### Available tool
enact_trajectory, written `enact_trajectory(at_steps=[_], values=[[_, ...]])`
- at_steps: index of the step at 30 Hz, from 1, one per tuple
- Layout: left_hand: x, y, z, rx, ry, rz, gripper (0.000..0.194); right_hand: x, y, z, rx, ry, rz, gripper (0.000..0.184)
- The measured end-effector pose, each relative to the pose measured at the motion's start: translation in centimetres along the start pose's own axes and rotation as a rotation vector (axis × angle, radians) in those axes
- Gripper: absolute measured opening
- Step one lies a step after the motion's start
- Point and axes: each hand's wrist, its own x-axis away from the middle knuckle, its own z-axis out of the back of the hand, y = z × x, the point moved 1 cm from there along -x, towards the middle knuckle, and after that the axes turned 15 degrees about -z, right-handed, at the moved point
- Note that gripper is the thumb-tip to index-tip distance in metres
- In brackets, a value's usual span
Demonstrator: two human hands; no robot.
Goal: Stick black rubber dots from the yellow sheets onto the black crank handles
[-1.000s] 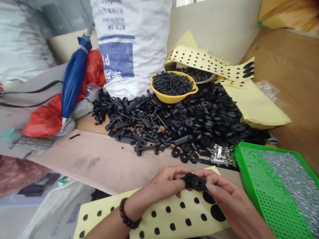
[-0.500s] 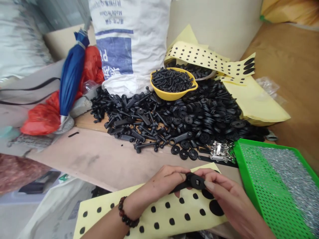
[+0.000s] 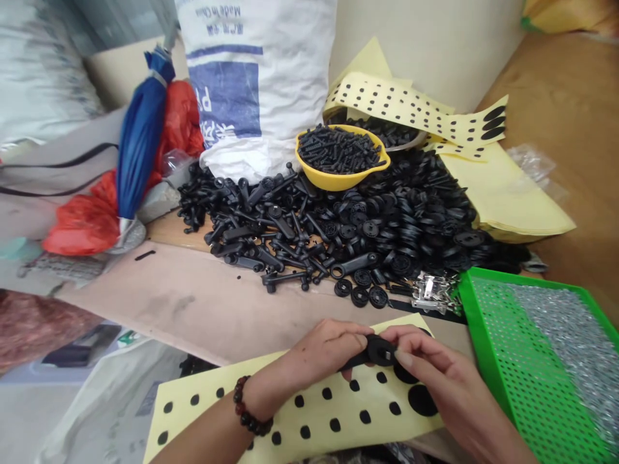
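Note:
Between my two hands is a black plastic arm with a round disc end point(image 3: 381, 351), a small metal piece showing in the disc's middle. My left hand point(image 3: 325, 353), a beaded bracelet at its wrist, is closed around the arm part, which it partly hides. At the disc's right edge, my right hand point(image 3: 435, 368) pinches with thumb and fingers. Below both hands lies a yellow sheet point(image 3: 285, 412) with small black dots and larger black ovals at its right end; my right hand covers part of these.
Beyond the hands spreads a heap of black plastic parts point(image 3: 285, 225). A yellow bowl of black screws point(image 3: 333, 182) stands on it. Metal clips point(image 3: 432, 293) lie beside a green tray point(image 3: 488, 348) of small metal pieces. A white sack point(image 3: 290, 77) and blue umbrella point(image 3: 142, 135) are behind.
The whole view has shifted slightly, with things appearing a little further right and up. Both hands keep their hold, and the disc end has turned slightly.

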Motion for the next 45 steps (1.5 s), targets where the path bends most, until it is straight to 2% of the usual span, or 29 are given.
enact_trajectory(at_steps=[6, 15, 24, 29, 32, 36, 40, 45], values=[[-0.1, -0.8, -0.1, -0.032, -0.008, -0.027, 0.034, 0.0, -0.2, 0.0, 0.05, 0.027, 0.017, 0.033], [-0.2, -3.5, -0.5, 0.032, 0.022, -0.053, 0.035, 0.1, 0.1, 0.1, 0.095, 0.021, 0.055, 0.029], [0.1, -2.6, -1.0, -0.059, 0.08, 0.021, 0.029, 0.4, -0.4, -0.9, 0.154, 0.032, 0.169, 0.028], [0.2, -2.8, -1.1, -0.045, 0.095, 0.007, 0.029, 0.5, 0.0, -0.4, 0.157, 0.006, 0.175, 0.025], [0.4, -2.7, -1.1, -0.027, 0.156, -0.045, 0.03, 0.6, 0.4, 0.1, 0.063, -0.07, 0.035, 0.023], [0.6, -2.8, -1.3, 0.025, 0.221, -0.142, 0.032, 0.8, 0.8, -0.1, -0.193, -0.116, -0.125, 0.026], [0.8, -3.1, -1.6, 0.082, 0.265, -0.196, 0.034, 0.9, 0.7, -0.7, -0.355, -0.143, -0.131, 0.024], [1.0, -2.8, -2.0, 0.184, 0.333, -0.167, 0.039, 0.8, 0.8, -0.9, -0.47, -0.148, -0.108, 0.025]])
